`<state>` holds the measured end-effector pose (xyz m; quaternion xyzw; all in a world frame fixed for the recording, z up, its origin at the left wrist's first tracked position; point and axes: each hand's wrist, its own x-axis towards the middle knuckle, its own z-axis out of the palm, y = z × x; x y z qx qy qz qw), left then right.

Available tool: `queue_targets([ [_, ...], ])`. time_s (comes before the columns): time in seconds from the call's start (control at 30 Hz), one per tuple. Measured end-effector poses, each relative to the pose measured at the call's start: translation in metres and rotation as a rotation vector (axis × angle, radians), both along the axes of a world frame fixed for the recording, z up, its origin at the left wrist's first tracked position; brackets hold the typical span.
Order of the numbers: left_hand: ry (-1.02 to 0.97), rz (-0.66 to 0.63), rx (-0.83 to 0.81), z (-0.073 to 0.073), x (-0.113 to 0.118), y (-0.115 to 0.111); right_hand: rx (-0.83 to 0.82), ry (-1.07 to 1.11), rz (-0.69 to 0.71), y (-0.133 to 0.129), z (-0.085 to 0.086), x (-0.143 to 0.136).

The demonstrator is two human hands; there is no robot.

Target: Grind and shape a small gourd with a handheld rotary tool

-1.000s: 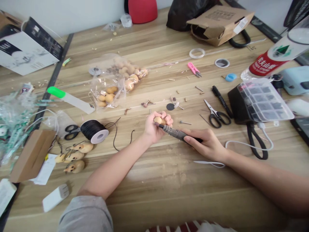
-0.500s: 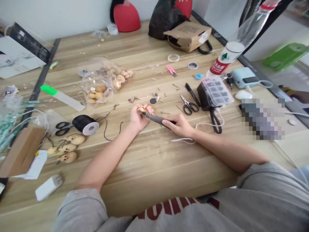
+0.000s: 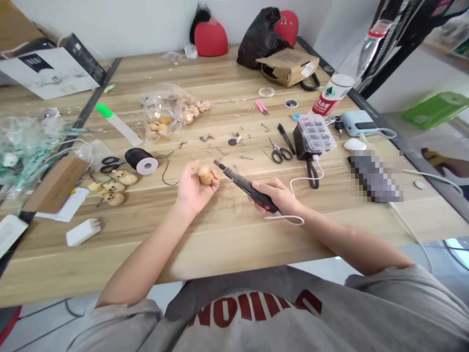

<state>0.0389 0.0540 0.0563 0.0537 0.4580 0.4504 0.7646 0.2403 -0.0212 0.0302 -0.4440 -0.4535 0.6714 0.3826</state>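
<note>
A small tan gourd [image 3: 206, 177] rests in my left hand [image 3: 192, 188], its fingers curled round the lower part. My right hand [image 3: 276, 194] is closed around a dark rotary tool [image 3: 252, 190] with red marks on its body and a white cable at its rear. The tool's brownish tip points up and left, a short gap away from the gourd. Beyond both hands lie a black disc [image 3: 232, 142] and several small bits on the wood. Other small gourds [image 3: 124, 176] with dark cords lie left of my left hand.
Black scissors [image 3: 281, 153], a black marker [image 3: 286, 139] and a clear compartment box [image 3: 315, 132] stand at right. A black cord spool [image 3: 141, 160] and a bag of gourds [image 3: 163, 117] are at left. A tall plastic bottle [image 3: 331, 93] stands at the back right.
The rotary tool's tip has come away from the gourd, and my hands have moved apart. My left hand has turned palm up, showing the gourd. The whole view has shifted.
</note>
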Motion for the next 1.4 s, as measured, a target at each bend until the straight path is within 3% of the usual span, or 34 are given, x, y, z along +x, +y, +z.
queue_targets([
  [0.17,0.046,-0.032,-0.009,-0.002,0.005,-0.033,-0.101,0.188,0.169,-0.021,-0.016,0.022],
  [0.37,0.087,-0.218,0.141,-0.017,0.021,-0.041,-0.246,0.448,0.254,-0.03,-0.031,0.033],
  [0.5,0.063,-0.356,0.285,-0.023,0.015,-0.043,-0.313,0.52,0.313,-0.035,-0.031,0.038],
  [0.67,0.033,-0.451,0.282,-0.023,0.001,-0.052,-0.41,0.462,0.326,-0.033,-0.024,0.038],
  [0.9,-0.004,-0.513,0.223,-0.027,0.005,-0.055,-0.49,0.396,0.302,-0.029,-0.019,0.038],
  [1.1,0.084,-0.467,-0.024,-0.02,0.008,-0.055,-0.536,0.334,0.23,-0.029,-0.019,0.038],
  [1.3,-0.086,-0.415,-0.25,-0.018,0.007,-0.049,-0.532,0.332,0.209,-0.033,-0.019,0.037],
  [1.4,-0.199,-0.406,-0.274,-0.023,0.006,-0.048,-0.519,0.329,0.227,-0.034,-0.021,0.038],
])
